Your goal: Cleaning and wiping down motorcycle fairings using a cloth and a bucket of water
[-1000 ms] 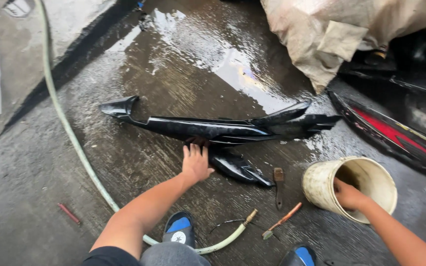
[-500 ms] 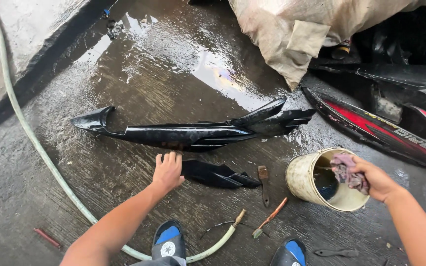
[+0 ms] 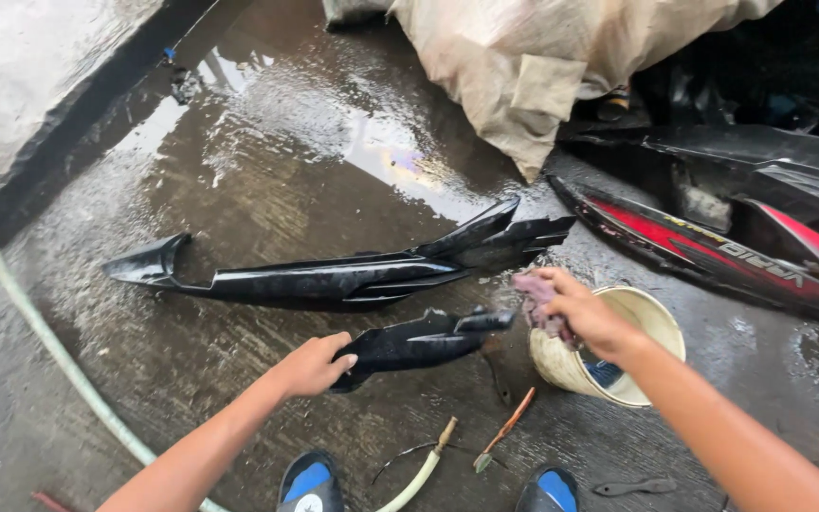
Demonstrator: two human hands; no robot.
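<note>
Head camera looks down on a wet, oil-sheened concrete floor, where a person crouches over stripped black scooter bodywork. Left hand closes its fingers around the near end of a small black panel, lifting it slightly off the ground; right hand grips a sodden purplish rag above the rim of a pale bucket. A longer black panel lies just beyond, a red-and-black fairing to the right, a green hose along the left. A screwdriver rests near the blue sandals. Glossy, wet plastic held by one end could slip and scrape on the concrete, and the slick floor invites a lost footing.
</note>
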